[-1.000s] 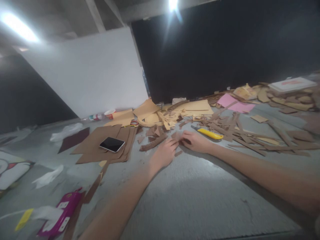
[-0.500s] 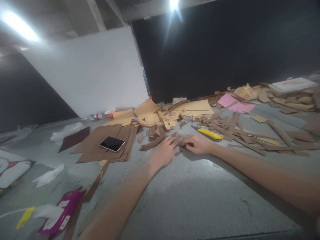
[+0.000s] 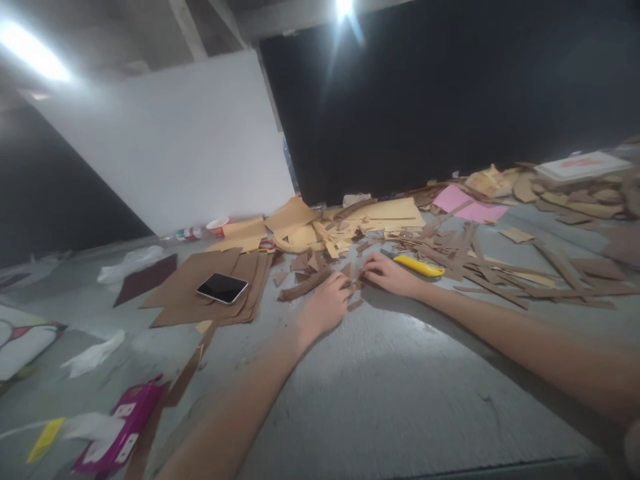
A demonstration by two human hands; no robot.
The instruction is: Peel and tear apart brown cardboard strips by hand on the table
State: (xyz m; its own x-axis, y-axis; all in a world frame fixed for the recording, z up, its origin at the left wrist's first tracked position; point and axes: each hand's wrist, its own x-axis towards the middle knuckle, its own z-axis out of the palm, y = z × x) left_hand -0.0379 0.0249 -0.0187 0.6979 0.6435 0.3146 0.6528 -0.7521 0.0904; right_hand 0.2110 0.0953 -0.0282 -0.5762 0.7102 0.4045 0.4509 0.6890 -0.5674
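At the middle of the table, my left hand [image 3: 329, 303] is closed, its fingertips pinching a small piece of brown cardboard [image 3: 349, 271]. My right hand [image 3: 393, 275] is just right of it, fingers bent together, a small gap from the left fingertips. What the right fingers hold, if anything, is too small to make out. A curved, ridged brown cardboard strip [image 3: 306, 287] lies against the far side of my left hand. Behind my right hand rests a yellow utility knife [image 3: 419, 266]. A small brown scrap [image 3: 355, 305] lies flat below the hands.
A phone [image 3: 223, 288] lies on stacked brown cardboard sheets [image 3: 173, 293] to the left. A magenta tissue pack [image 3: 123, 427] is at the lower left. Cut strips [image 3: 505, 277] spread to the right. Tan sheets [image 3: 293, 217], pink paper [image 3: 467, 203] and a paper cup [image 3: 217, 227] stand farther back.
My right hand has drawn slightly up and away from the left fingertips, opening a gap between them. My left hand stays in nearly the same place. The view has shifted a little.
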